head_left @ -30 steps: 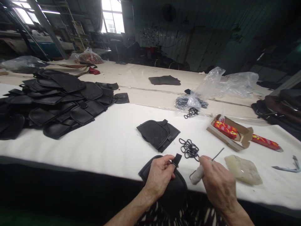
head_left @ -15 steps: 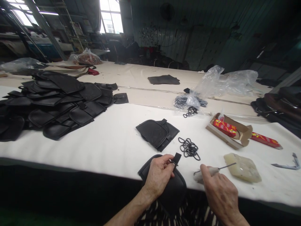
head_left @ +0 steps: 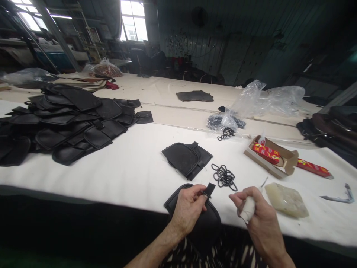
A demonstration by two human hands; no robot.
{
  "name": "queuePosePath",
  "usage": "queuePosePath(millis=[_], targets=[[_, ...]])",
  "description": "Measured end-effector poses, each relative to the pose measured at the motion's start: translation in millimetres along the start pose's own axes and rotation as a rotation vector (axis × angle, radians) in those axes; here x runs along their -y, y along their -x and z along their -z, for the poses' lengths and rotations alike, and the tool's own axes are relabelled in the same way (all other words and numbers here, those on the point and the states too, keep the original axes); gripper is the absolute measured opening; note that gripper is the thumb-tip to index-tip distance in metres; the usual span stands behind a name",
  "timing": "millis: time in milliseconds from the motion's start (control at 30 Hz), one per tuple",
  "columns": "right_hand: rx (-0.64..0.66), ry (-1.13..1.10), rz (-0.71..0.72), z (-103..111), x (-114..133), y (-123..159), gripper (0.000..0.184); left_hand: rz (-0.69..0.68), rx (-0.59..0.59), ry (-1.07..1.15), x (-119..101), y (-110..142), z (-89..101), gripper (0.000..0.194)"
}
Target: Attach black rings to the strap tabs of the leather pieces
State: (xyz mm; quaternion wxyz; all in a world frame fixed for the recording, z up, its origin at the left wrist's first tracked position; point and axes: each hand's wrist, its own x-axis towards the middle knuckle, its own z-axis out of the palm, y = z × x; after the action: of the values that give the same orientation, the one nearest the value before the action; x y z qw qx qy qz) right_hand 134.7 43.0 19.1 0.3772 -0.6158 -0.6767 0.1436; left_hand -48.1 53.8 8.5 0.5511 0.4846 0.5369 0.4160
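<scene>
While the left hand (head_left: 188, 212) pinches a short black strap (head_left: 209, 190) firmly between thumb and fingers, it rests on a rounded black leather panel (head_left: 206, 227) that hangs over the near edge of the white-covered table (head_left: 111, 178). The right hand (head_left: 263, 219) is curled shut around the white-wrapped handle of an awl (head_left: 247, 209), with the thin shaft rising past the fingers. Just beyond the hands lies a loose tangle of black rings (head_left: 224, 177). To the right of the right hand sits a pale translucent block (head_left: 286, 200), and farther right lies a bent metal tool (head_left: 338, 197). Ahead, a second black leather panel (head_left: 186, 159) lies flat with its strap. An open cardboard box (head_left: 269, 158) holds a red-printed tube, and another red tube (head_left: 314, 168) lies beside it. A heap of black leather pieces (head_left: 69, 123) covers the table at left. Farther off, a clear plastic bag (head_left: 251, 104) holds more black rings, near a dark leather sheet (head_left: 194, 96).
</scene>
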Motion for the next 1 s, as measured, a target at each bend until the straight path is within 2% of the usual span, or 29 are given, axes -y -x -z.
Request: queuePosePath(millis=[100, 233, 500, 633, 800, 933, 1000], targets=[[0.047, -0.321, -0.145, -12.0, 16.4, -0.1, 0.024, -0.026, 0.022, -0.002, 1.2, -0.4, 0.9, 0.018], [0.109, -0.49, -0.214, -32.9, 27.0, 4.8, 0.024, -0.04, 0.06, 0.026, -1.0, -0.6, 1.6, 0.022], [0.07, -0.427, -0.109, -54.6, 23.1, 18.4, 0.017, -0.067, 0.061, 0.065, -1.5, 0.8, -0.1, 0.023], [0.112, -0.5, -0.208, -54.3, 24.5, 16.9, 0.02, -0.038, 0.027, 0.013, 2.4, 0.7, 0.7, 0.022], [0.081, -0.662, -0.344, -48.5, 37.2, 10.7, 0.024, -0.08, 0.036, -0.03, 4.5, 2.4, 1.7, 0.022], [0.055, -0.673, -0.371, -48.1, 38.3, 7.1, 0.026, -0.096, 0.02, -0.051, 6.5, 4.2, 2.9, 0.025], [0.068, -0.664, -0.365, -48.4, 36.0, 4.8, 0.024, -0.106, -0.031, -0.024, 5.9, 6.9, 4.4, 0.026]])
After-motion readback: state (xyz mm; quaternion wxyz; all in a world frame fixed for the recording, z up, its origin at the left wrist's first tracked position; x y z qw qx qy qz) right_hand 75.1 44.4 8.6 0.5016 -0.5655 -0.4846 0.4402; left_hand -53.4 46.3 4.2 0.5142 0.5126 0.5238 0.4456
